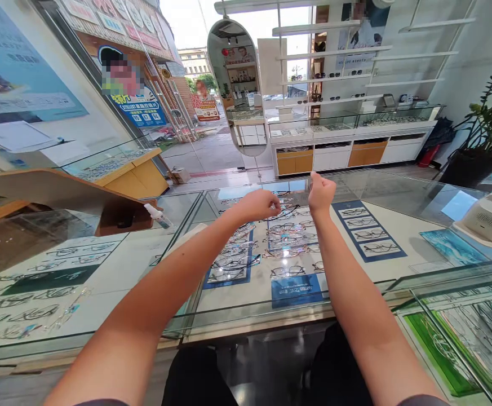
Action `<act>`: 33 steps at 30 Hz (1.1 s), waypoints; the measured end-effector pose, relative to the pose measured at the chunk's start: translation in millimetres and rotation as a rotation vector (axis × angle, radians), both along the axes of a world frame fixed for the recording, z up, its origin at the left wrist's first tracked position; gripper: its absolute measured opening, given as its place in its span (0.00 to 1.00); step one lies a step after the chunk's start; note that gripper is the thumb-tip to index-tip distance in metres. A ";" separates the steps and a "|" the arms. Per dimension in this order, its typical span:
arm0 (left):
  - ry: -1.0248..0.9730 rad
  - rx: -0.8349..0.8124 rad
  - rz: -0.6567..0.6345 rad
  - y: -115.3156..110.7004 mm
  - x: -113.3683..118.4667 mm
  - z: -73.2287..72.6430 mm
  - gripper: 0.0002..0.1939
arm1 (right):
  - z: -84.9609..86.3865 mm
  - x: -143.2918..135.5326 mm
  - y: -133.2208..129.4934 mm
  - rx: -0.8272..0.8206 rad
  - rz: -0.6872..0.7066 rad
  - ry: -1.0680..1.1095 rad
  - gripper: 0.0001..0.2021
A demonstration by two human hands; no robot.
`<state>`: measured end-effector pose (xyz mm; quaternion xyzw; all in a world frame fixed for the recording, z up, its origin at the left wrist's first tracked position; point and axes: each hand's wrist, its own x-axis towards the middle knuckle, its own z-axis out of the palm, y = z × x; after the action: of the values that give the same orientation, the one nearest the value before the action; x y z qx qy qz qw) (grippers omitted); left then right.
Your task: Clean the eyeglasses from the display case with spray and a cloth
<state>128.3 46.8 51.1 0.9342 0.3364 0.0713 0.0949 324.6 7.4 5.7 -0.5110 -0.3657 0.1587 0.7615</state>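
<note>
Glass counter (237, 307)—hands (both) (322, 194) above.

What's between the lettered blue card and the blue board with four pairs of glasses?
In the head view, the person's bare right forearm crosses between the blue card and the blue board.

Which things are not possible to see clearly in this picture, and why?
All in the head view:
Inside of left hand: hidden by the hand itself.
Inside of right hand: hidden by its curled fingers.
Small print on blue card: too small.
Right part of potted plant: cut off by picture edge.
</note>
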 end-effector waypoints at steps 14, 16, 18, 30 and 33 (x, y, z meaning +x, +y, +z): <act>-1.174 -0.414 0.331 -40.1 -114.7 -46.4 0.24 | -0.4 -73.3 -28.0 -0.068 0.531 -0.413 0.25; -1.186 -0.440 0.327 -41.6 -115.2 -52.9 0.23 | -2.8 -86.0 -34.6 -0.151 0.651 -0.487 0.16; -1.179 -0.460 0.323 -44.3 -113.3 -57.4 0.23 | -6.0 -97.5 -38.9 -0.174 0.703 -0.489 0.16; -1.204 -0.455 0.164 -53.1 -112.0 -57.2 0.21 | -11.5 -115.1 -45.1 -0.221 0.754 -0.321 0.21; -1.229 -0.518 0.130 -51.7 -111.2 -59.7 0.21 | -9.6 -116.3 -46.1 -0.247 0.772 -0.292 0.23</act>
<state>17.0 -4.8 -8.5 0.6487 0.2833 0.5127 0.4859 208.3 -38.6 -3.8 -0.4410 -0.6125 0.4006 0.5195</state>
